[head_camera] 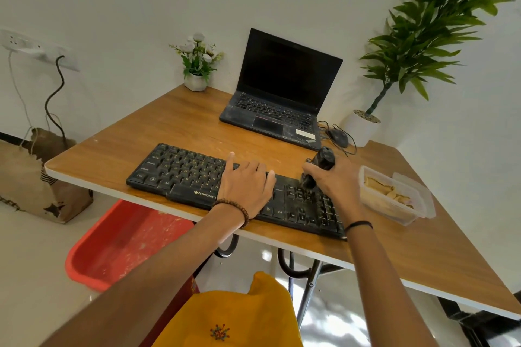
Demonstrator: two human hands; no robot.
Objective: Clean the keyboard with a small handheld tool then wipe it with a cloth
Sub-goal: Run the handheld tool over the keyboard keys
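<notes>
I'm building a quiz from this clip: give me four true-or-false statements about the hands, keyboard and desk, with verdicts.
1. The right hand grips a small black tool over the keyboard's right end. True.
2. The left hand holds a cloth. False: it rests flat on the keys, holding nothing.
3. The laptop is closed. False: it stands open, screen dark.
4. A clear plastic container sits right of the keyboard. True.

Table (169,127): wooden top, white edge, dark metal legs.
Front edge: black keyboard (180,172), lying at a slant.
Back: open laptop (270,118), mouse (338,137) just beside it, small flower pot (195,82) in the corner.
Right side: clear plastic box (394,194).
</notes>
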